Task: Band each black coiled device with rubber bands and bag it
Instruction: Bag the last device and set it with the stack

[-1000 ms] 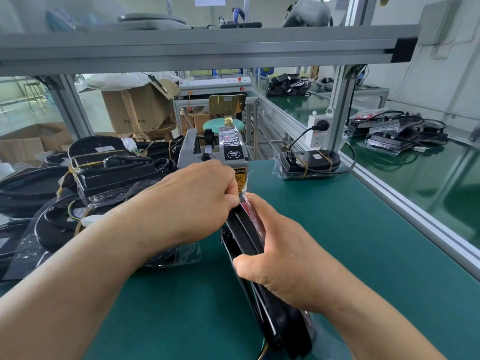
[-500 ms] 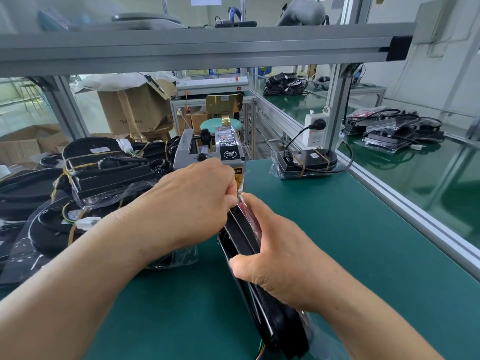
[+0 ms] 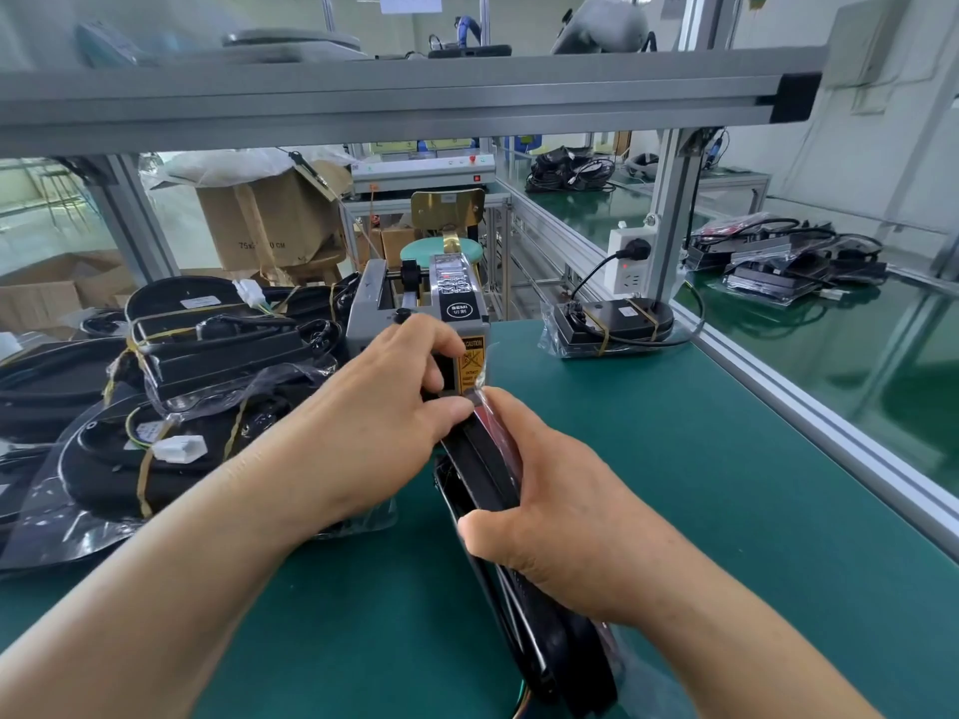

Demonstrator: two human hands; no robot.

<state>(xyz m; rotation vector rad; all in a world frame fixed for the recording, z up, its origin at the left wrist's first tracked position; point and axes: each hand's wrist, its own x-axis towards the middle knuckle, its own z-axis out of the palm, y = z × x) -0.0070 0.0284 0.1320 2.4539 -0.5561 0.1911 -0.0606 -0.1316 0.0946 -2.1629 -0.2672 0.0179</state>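
Bagged black device (image 3: 482, 474) on edge

A grey tape dispenser (image 3: 415, 308) with a yellow caution label (image 3: 472, 363) stands on the green desk (image 3: 700, 485) just beyond the left hand (image 3: 373, 433). Farther off are a teal stool (image 3: 420, 249) and cardboard boxes (image 3: 270, 225). Beyond the right hand (image 3: 565, 542), a white socket (image 3: 630, 275) on an aluminium post (image 3: 672, 215) holds a black plug (image 3: 637, 247).

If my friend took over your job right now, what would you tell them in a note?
Left hand: pinches the bag top beside the tape machine.
Right hand: grips the device, on edge on the table, inside that bag.
Done: one banded, bagged device lies farther back; a banded pile sits left.
Left to do: probably tape this bag shut.
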